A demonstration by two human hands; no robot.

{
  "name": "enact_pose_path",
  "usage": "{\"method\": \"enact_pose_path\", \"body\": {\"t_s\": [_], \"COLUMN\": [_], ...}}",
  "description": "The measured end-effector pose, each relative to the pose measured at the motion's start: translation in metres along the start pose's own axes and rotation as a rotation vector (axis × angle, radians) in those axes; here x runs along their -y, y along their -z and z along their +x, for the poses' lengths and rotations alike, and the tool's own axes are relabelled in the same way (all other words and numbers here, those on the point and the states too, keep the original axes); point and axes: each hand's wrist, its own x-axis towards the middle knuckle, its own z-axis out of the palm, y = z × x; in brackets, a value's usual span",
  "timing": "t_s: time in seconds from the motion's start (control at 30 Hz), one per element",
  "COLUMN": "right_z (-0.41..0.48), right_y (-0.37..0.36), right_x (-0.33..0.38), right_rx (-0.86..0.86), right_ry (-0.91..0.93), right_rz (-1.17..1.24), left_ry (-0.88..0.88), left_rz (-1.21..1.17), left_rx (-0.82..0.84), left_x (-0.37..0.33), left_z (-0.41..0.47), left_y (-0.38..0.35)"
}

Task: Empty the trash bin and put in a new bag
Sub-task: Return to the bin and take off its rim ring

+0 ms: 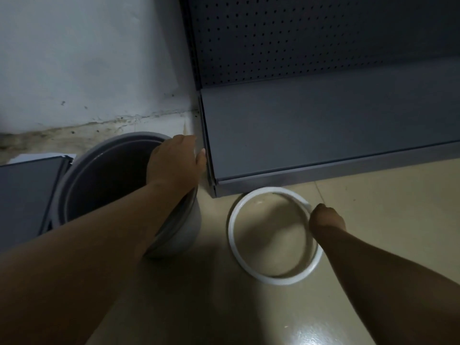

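Observation:
A round grey trash bin (104,175) stands on the floor at left, tilted a little, with a dark inside and no bag visible in it. My left hand (174,163) lies over its right rim, fingers curled on the edge. To the right, a white plastic ring (232,232) rests on the tiled floor. My right hand (326,217) pinches the ring at its right side, fingers closed around it.
A grey metal shelf unit (323,125) with a perforated back panel stands close behind the ring. Another grey panel (27,192) lies left of the bin. A stained white wall (87,58) runs behind. Beige floor tiles (224,307) fill the foreground.

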Motion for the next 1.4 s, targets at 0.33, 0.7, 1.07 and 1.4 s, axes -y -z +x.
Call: {"method": "enact_pose_path", "body": {"t_s": [0.33,0.7,1.07,1.4], "right_z": [-0.023,-0.157,-0.353,-0.491], "right_y": [0.039,0.217,0.449,0.587], "right_x": [0.040,0.105,0.201,0.267], "right_rx": [-0.025,0.014,-0.019,-0.222], "right_ry": [0.268,0.396,0.651,1.025], "right_rz": [-0.347,-0.438,-0.430,-0.414], "left_ry": [-0.023,0.060,0.177,0.303], "left_rz": [0.008,0.040,0.056,0.112], "left_rx": [-0.012,0.041,-0.075,-0.370], "left_x": [0.014,0.004,-0.007,-0.022], "left_z": [0.009,-0.028,-0.090,-0.174], "left_y": [0.023,0.207,0.501,0.693]}}
